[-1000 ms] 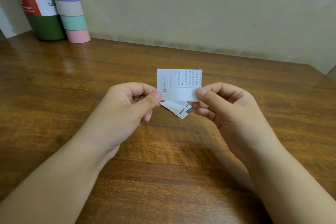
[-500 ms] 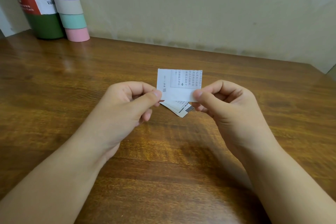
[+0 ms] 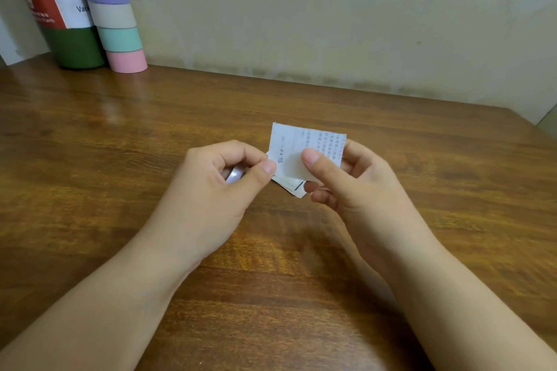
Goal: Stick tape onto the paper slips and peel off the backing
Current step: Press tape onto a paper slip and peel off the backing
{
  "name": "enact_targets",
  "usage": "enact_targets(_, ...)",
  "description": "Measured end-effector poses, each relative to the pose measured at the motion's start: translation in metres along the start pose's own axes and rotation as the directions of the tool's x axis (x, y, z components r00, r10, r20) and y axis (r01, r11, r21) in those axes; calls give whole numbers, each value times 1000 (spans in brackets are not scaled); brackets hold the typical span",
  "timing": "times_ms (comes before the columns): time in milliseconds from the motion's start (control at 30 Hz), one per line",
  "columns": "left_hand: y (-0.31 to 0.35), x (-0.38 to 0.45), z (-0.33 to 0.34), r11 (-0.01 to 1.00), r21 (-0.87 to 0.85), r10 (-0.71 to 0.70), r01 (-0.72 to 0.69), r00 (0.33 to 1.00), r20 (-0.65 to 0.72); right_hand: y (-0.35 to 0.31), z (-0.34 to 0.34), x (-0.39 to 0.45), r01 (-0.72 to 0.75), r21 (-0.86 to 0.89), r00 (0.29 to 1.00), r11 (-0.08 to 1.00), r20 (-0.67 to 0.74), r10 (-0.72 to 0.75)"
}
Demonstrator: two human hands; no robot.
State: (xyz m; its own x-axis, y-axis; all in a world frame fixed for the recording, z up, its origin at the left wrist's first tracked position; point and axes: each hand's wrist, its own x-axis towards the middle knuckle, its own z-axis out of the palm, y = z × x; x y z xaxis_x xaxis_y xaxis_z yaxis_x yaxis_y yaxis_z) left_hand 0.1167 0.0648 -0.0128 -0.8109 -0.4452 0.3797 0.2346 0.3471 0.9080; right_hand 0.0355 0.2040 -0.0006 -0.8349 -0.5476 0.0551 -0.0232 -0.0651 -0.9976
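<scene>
A small white paper slip (image 3: pixel 297 141) with printed text is held up above the wooden table (image 3: pixel 120 159). My right hand (image 3: pixel 355 190) pinches it, thumb pressed flat on the slip's lower middle and fingers behind. My left hand (image 3: pixel 217 187) is curled at the slip's left edge, thumb tip touching it near the printed number. A small shiny whitish piece (image 3: pixel 235 175) shows inside the left hand's curled fingers; I cannot tell what it is. Under both hands a small pile of slips (image 3: pixel 294 188) lies on the table, mostly hidden.
At the back left a dark green bottle (image 3: pixel 60 24) with a red and white label stands by the wall. Beside it rises a stack of pastel tape rolls (image 3: pixel 116 15). The table's right corner (image 3: pixel 530 126) is close to the wall.
My right thumb has slid left from the slip's lower right corner onto its middle. The slip has tilted slightly and the left thumb sits more at its edge.
</scene>
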Motion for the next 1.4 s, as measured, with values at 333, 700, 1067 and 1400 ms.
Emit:
enact_targets(333,-2,-2,4,994,108,-2,0,1000,23,0,-2,-5,142,-146,988,979,78,-132)
enact_targets(700,-6,0,-1,996,67,-58,56,998,24,2,-3,-2,85,-310,994,947,85,-61)
enact_targets(1067,-13,-5,4,701,713,-176,-17,965,196,17,-13,6,47,-868,997,494,71,30)
enact_targets(1400,-14,-4,5,631,775,-218,-37,950,223,25,-5,6,100,-903,993,418,120,22)
